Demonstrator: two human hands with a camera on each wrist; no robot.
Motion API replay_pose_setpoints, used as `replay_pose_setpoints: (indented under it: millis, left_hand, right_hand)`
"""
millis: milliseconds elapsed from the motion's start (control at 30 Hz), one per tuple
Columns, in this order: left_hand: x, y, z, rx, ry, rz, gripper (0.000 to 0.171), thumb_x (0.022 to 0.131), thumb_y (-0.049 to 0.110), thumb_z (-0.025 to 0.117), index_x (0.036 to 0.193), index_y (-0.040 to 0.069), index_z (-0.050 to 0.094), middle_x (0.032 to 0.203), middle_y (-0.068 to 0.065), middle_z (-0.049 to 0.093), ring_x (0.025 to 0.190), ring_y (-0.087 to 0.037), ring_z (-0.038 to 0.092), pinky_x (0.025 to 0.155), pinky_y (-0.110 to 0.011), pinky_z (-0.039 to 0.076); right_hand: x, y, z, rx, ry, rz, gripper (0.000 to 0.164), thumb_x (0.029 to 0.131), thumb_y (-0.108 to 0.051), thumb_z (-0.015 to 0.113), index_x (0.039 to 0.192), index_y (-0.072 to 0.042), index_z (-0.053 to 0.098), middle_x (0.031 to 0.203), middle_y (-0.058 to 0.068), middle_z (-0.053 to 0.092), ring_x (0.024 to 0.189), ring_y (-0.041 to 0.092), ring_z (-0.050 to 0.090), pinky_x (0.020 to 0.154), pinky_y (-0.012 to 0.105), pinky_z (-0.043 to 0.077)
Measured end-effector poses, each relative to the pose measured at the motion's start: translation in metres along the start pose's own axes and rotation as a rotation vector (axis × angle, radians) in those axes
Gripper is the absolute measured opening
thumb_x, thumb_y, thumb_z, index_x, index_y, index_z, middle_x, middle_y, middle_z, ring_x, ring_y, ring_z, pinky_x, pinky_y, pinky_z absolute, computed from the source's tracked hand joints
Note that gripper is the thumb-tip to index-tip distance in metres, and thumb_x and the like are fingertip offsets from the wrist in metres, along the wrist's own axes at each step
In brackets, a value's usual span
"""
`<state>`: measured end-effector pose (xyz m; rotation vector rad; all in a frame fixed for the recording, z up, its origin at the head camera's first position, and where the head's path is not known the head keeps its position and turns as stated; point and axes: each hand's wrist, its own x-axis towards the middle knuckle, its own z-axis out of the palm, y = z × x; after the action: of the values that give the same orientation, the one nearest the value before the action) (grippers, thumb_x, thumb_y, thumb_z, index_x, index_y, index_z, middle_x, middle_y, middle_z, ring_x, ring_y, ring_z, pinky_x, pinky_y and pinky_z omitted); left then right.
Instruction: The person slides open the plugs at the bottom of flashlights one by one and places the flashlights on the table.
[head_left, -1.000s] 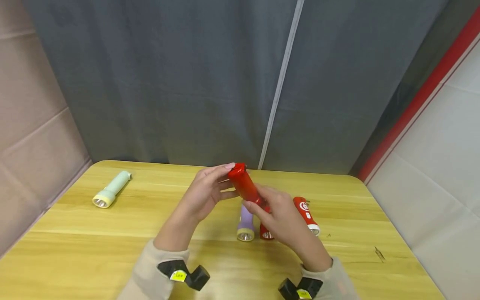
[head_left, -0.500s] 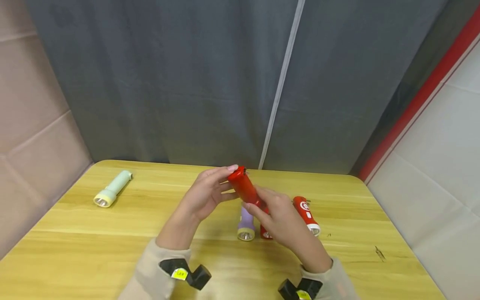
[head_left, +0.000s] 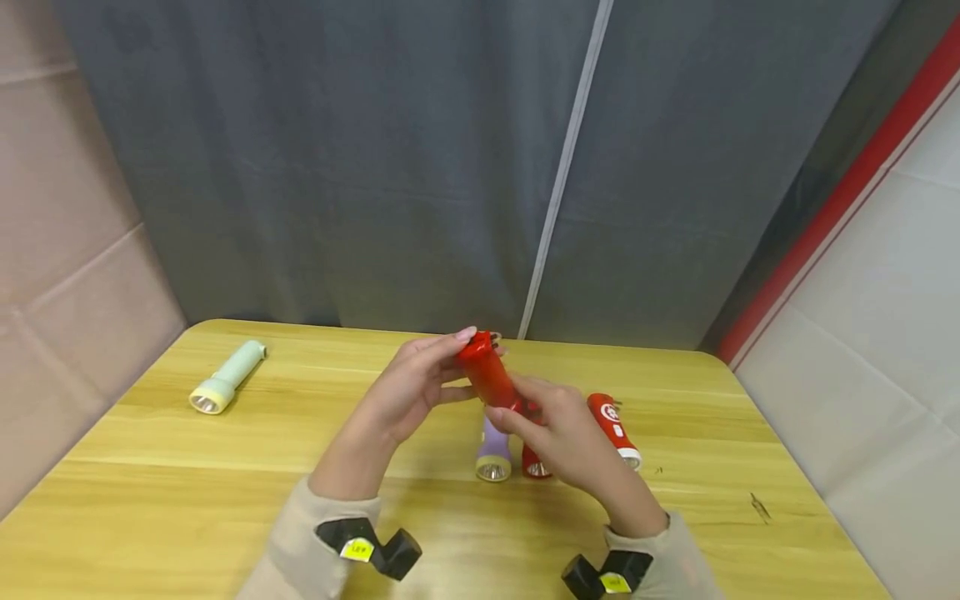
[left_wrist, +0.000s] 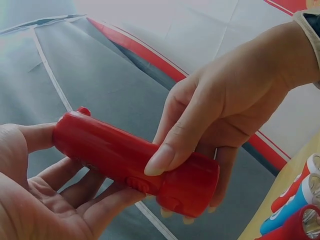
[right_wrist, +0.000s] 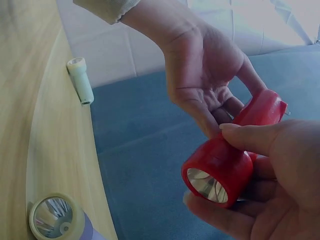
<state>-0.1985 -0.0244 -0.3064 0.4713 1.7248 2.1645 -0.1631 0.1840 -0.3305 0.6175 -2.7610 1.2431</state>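
Observation:
A red flashlight [head_left: 487, 375] is held tilted above the table between both hands. My right hand [head_left: 566, 433] grips it around the head end, with the thumb lying along the neck in the left wrist view. At the tail end, my left hand [head_left: 405, 387] has its thumb on the cap and its fingers along the underside. The clear lens of this flashlight [right_wrist: 207, 185] shows in the right wrist view. Below the hands lie a purple flashlight [head_left: 492, 450] with a yellow rim and another red flashlight [head_left: 535, 465], partly covered by my right hand.
A red flashlight with a white emblem [head_left: 609, 421] lies at the right. The left wrist view also shows a blue flashlight [left_wrist: 295, 205]. Far left on the wooden table [head_left: 187, 500] rests a mint flashlight [head_left: 232, 371]. A grey curtain [head_left: 337, 167] hangs behind.
The held red flashlight has tilted slightly, and a small loop at its tail shows more now. Both hands stay almost in place.

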Motion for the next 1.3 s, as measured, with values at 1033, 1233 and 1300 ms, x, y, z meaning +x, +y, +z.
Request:
replay_pose_setpoints:
  millis: [1033,1233,1300]
  left_hand:
    - [0.0018,-0.0033,-0.0017,0.023,-0.014,0.002,0.037,0.103,0.026,0.052,0.126,0.004,0.069,0.126,-0.006,0.073,0.112,-0.023,0.069,0.103,-0.057,0.053]
    - [0.0023,-0.0036,-0.0019,0.050,-0.004,-0.007,0.038,0.103,0.027,0.052,0.129,0.002,0.067,0.128,-0.007,0.072,0.115,-0.025,0.069,0.104,-0.057,0.052]
    - [0.0019,-0.0033,-0.0019,0.064,-0.007,-0.004,0.039,0.104,0.026,0.052,0.129,0.001,0.066,0.128,-0.009,0.072,0.115,-0.026,0.069,0.104,-0.057,0.052]
  right_hand:
    - [0.0005,0.0012,0.0013,0.020,-0.034,0.009,0.041,0.093,-0.035,0.073,0.129,-0.017,0.068,0.110,0.001,0.076,0.084,0.006,0.072,0.082,0.030,0.062]
    - [0.0004,0.0003,0.0030,0.019,-0.031,0.034,0.041,0.093,-0.033,0.073,0.130,-0.017,0.068,0.112,0.002,0.076,0.084,0.007,0.072,0.082,0.031,0.063]
    - [0.0002,0.0003,0.0030,0.020,-0.037,0.035,0.041,0.093,-0.033,0.073,0.130,-0.017,0.068,0.112,0.002,0.076,0.084,0.007,0.073,0.083,0.031,0.063]
